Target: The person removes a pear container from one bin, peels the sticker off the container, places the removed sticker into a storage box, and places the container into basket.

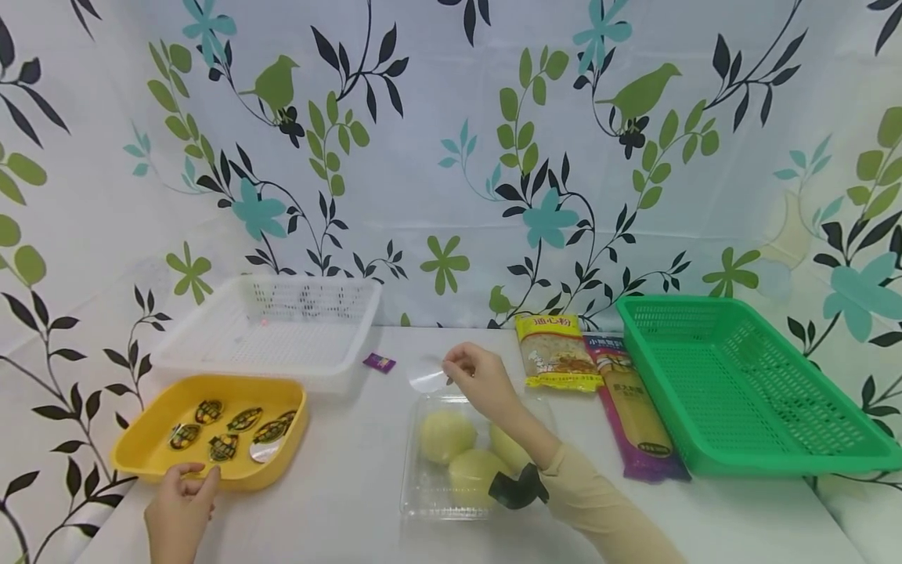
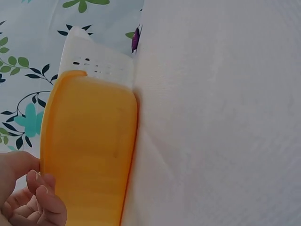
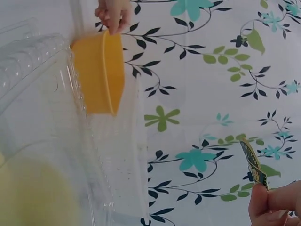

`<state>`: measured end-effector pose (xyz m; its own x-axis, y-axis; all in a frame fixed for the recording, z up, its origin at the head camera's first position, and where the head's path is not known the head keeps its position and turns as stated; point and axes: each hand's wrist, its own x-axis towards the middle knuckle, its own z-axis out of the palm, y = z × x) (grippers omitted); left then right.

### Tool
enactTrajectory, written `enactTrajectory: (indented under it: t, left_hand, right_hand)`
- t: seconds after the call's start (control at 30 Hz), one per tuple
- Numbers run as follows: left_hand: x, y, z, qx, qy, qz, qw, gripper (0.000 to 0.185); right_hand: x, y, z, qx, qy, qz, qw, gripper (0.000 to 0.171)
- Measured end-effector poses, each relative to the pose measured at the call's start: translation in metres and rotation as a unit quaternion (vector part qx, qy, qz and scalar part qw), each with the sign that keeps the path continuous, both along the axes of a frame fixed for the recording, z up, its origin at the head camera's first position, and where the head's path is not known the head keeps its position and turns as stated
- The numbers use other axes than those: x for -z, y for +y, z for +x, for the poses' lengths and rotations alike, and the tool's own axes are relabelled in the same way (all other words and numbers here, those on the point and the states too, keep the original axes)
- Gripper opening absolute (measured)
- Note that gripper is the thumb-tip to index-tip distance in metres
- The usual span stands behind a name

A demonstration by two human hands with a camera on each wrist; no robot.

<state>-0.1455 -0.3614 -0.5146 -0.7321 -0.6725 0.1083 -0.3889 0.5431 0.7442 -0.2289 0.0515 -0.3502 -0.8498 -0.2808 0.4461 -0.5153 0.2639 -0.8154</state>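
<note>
My right hand (image 1: 482,380) is raised over the far edge of a clear plastic box (image 1: 416,489). It pinches a sticker (image 3: 253,162) with dark gold-printed artwork, seen nearly edge-on in the right wrist view; in the head view its pale round side (image 1: 427,377) shows. Three pale yellow-green round fruits (image 1: 447,436) lie in the box. My left hand (image 1: 182,505) is at the near rim of a yellow tray (image 1: 299,423), fingers loosely bent, one fingertip touching the rim in the left wrist view. Several dark printed stickers (image 1: 244,419) lie in the tray.
A white basket (image 1: 352,345) stands behind the tray, with a small purple packet (image 1: 380,362) beside it. To the right lie a yellow food bag (image 1: 559,352), a purple-edged noodle pack (image 1: 634,411) and a green basket (image 1: 747,462). A patterned curtain hangs behind.
</note>
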Motion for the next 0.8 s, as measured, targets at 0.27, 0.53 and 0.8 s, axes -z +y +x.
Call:
enactTrajectory:
  t: [0.27, 0.53, 0.8]
  left_hand:
    - [-0.044, 0.029, 0.012, -0.010, 0.020, 0.045, 0.9987, 0.035]
    - [-0.022, 0.014, 0.004, -0.037, 0.021, 0.065, 0.9970, 0.039]
    - [-0.037, 0.042, 0.012, -0.063, 0.112, 0.127, 0.9836, 0.020]
  right_hand:
    - [-0.008, -0.022, -0.002, -0.020, -0.026, 0.001, 0.999, 0.005]
    - [-0.035, -0.054, 0.017, -0.058, -0.063, -0.019, 0.996, 0.007]
    - [-0.008, -0.080, -0.011, -0.125, -0.248, -0.130, 0.952, 0.012]
